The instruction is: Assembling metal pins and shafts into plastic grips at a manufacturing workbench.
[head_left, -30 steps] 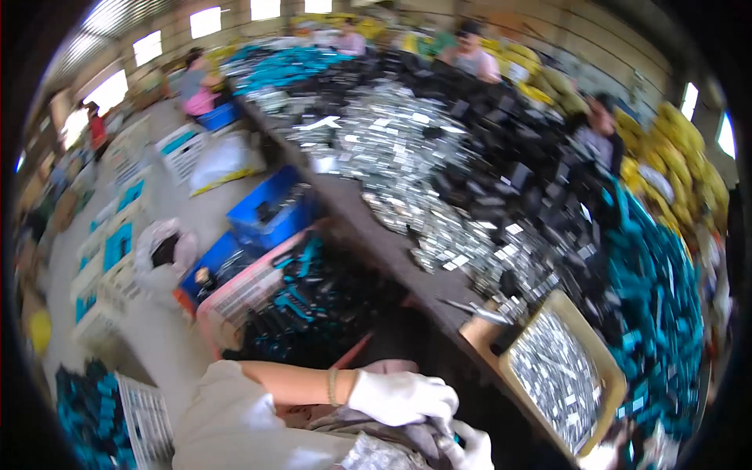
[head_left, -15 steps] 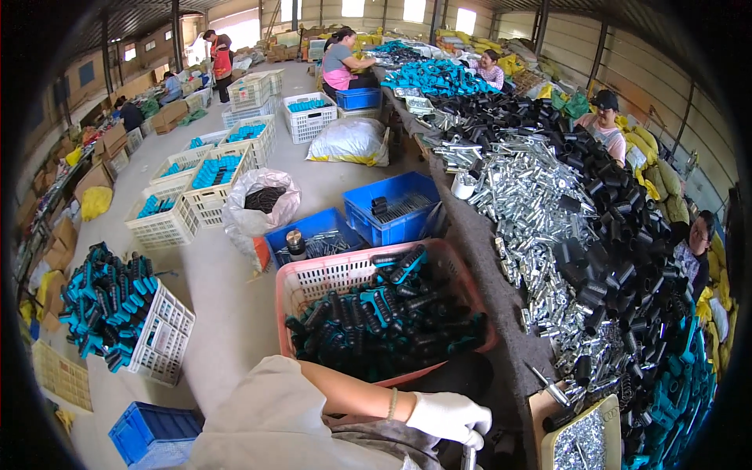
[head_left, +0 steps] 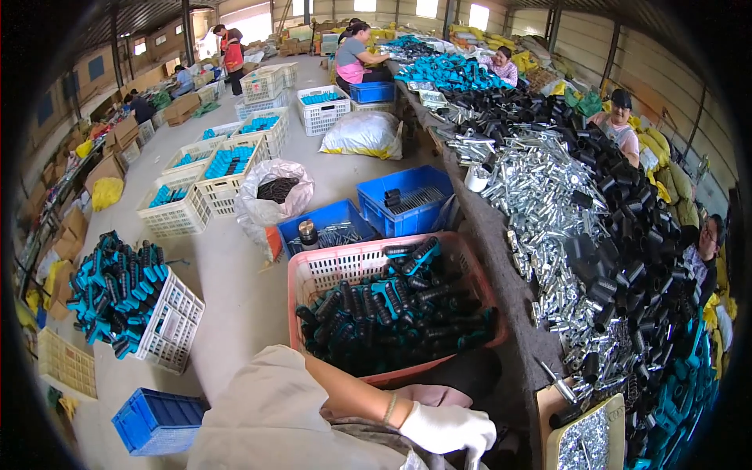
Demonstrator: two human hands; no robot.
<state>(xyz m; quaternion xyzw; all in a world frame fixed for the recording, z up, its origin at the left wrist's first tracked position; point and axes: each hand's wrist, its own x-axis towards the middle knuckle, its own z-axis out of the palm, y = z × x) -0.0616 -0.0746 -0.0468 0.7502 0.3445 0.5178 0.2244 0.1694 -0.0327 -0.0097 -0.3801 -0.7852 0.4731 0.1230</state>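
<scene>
My left hand (head_left: 446, 428), in a white glove, is at the bottom centre over my lap. Its fingers curl downward and look closed, but the picture's lower edge hides what they hold. My right hand is out of view. Just beyond the left hand stands a pink plastic crate (head_left: 337, 269) full of teal-and-black grip handles (head_left: 368, 309). To the right of the hand, a cream tray (head_left: 553, 450) of small silver parts sits on the table's near end. A metal rod-like piece (head_left: 554, 378) lies behind this tray.
The grey-covered table (head_left: 501, 239) carries heaped metal tubes (head_left: 540, 204) and black sleeves (head_left: 627, 235). Blue bins (head_left: 407, 227), a white sack (head_left: 270, 211) and a white crate (head_left: 176, 329) heaped with handles stand on the floor. Several people sit or stand around the table and beyond.
The whole view has shifted slightly, so the scene sits a little farther right and lower. A short shiny metal end under the left fingers earlier is no longer clearly visible.
</scene>
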